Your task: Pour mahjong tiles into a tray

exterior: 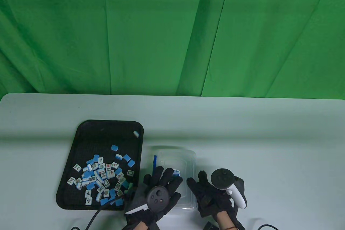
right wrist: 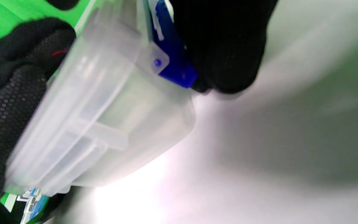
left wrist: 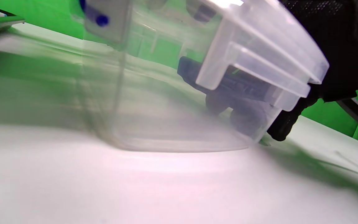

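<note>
A black tray [exterior: 80,129] lies at the left of the table and holds a pile of blue-and-white mahjong tiles [exterior: 99,176]. A clear plastic box [exterior: 178,157] with a blue latch [exterior: 155,163] sits just right of the tray, on or just above the table. My left hand [exterior: 164,182] grips its left near side with fingers spread over it. My right hand [exterior: 200,188] holds its right near edge. One tile [exterior: 176,172] shows at the box by my left fingers. In the right wrist view my right fingers [right wrist: 225,46] touch the latch [right wrist: 174,70] on the box [right wrist: 98,118].
The pale table [exterior: 269,146] stretches right and behind the box. A green cloth [exterior: 172,33] hangs behind the table. Black cables [exterior: 93,218] run from the near edge by the tray. A few tiles [exterior: 136,133] lie apart at the tray's far corner.
</note>
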{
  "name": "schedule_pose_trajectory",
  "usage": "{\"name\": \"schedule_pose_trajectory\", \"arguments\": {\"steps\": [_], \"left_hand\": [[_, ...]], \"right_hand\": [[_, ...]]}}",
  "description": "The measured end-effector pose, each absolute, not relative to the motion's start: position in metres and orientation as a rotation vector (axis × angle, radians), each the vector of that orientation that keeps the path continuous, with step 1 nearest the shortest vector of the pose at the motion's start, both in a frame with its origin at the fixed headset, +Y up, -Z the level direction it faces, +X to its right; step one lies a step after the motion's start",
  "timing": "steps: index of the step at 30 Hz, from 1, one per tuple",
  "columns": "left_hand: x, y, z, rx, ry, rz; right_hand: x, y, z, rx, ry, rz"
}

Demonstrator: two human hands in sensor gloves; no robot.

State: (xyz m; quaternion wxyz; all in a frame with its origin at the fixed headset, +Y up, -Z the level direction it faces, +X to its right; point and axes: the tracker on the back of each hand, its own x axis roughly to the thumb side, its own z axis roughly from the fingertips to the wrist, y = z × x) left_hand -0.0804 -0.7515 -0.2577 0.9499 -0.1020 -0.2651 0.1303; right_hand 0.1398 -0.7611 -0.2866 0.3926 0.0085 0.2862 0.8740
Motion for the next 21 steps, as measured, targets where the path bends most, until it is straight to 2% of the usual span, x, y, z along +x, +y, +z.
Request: {"name": "schedule_pose_trajectory", "arguments": {"steps": [12,21], "left_hand": [[-0.080,-0.751,-0.258,-0.220,-0.530,0.269],[-0.080,-0.751,-0.258,-0.229,-0.523,0.277]], "right_hand": [[0.134,-0.759,-0.285,-0.017,0.710,2.409],[0.125,-0.745,-0.278,-0.063,0.546,2.671]]}}
